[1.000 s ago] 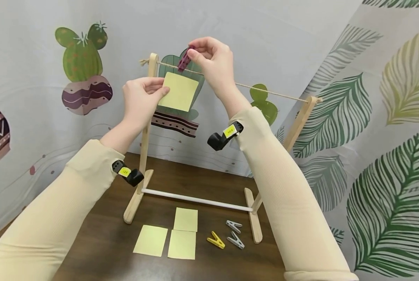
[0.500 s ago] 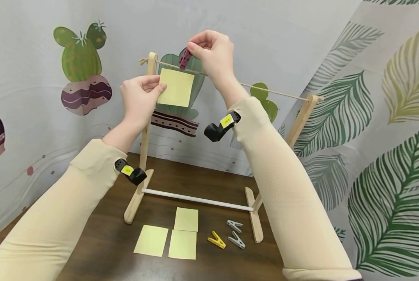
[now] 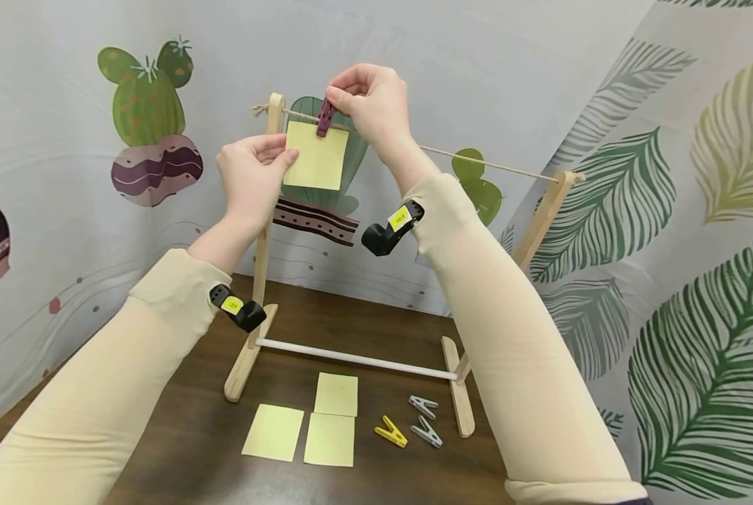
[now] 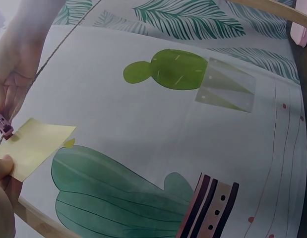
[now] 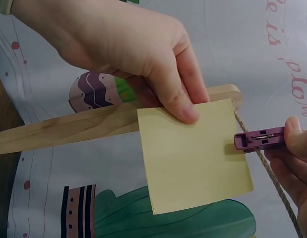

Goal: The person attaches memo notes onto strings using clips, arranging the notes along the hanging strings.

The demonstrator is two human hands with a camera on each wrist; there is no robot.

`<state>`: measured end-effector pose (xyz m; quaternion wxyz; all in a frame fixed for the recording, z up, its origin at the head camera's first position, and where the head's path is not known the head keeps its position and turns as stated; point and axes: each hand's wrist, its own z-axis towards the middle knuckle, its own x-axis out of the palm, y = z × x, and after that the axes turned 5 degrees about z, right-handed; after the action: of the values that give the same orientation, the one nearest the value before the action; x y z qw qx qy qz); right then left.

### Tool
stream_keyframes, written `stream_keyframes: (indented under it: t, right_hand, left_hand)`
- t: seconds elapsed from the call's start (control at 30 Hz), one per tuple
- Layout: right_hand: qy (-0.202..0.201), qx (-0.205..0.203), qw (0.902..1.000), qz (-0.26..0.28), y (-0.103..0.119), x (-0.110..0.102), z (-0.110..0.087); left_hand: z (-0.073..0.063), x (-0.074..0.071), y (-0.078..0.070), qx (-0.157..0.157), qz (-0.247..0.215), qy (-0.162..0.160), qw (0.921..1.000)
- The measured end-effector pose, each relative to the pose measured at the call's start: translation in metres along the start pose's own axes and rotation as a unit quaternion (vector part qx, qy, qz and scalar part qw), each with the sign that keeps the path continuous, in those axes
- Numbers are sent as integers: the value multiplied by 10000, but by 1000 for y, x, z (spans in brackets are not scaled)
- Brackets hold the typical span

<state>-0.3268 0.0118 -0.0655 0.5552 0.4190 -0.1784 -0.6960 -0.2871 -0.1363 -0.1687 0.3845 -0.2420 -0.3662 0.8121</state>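
Observation:
Near the rope's left end, my left hand (image 3: 250, 172) pinches the left edge of a yellow sticky note (image 3: 313, 158) between thumb and fingers. My right hand (image 3: 376, 105) pinches the upper end of a purple clothespin (image 3: 324, 118), whose lower tip overlaps the note's top edge at the rope (image 3: 490, 164). In the right wrist view the clothespin (image 5: 260, 139) lies across the note's edge (image 5: 193, 158) and the rope (image 5: 272, 176). Whether its tip has closed on the paper cannot be told.
The rope runs between two wooden posts (image 3: 543, 217), joined low down by a white rod (image 3: 357, 359). On the brown table (image 3: 187, 435) lie three sticky notes (image 3: 273, 433), a yellow clothespin (image 3: 391, 432) and two grey clothespins (image 3: 427, 431). A patterned curtain (image 3: 225, 56) hangs behind.
The note has risen slightly and straightened toward the rope in my left hand. My right hand has brought the clothespin down and left, so its tip now overlaps the note's top edge.

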Motion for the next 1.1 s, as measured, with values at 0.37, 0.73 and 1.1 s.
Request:
stream_keyframes:
  t: [0.37, 0.73, 1.1]
  right_hand:
    - [342, 23, 9974, -634, 1, 6, 1]
    - [664, 215, 9935, -899, 1, 6, 1]
    - [959, 338, 9883, -1140, 4, 5, -1]
  left_hand:
    - [-1, 0, 4, 10, -177, 66, 9998]
    - [-1, -1, 5, 75, -49, 48, 9999]
    - [-1, 0, 8, 156, 7, 22, 9999]
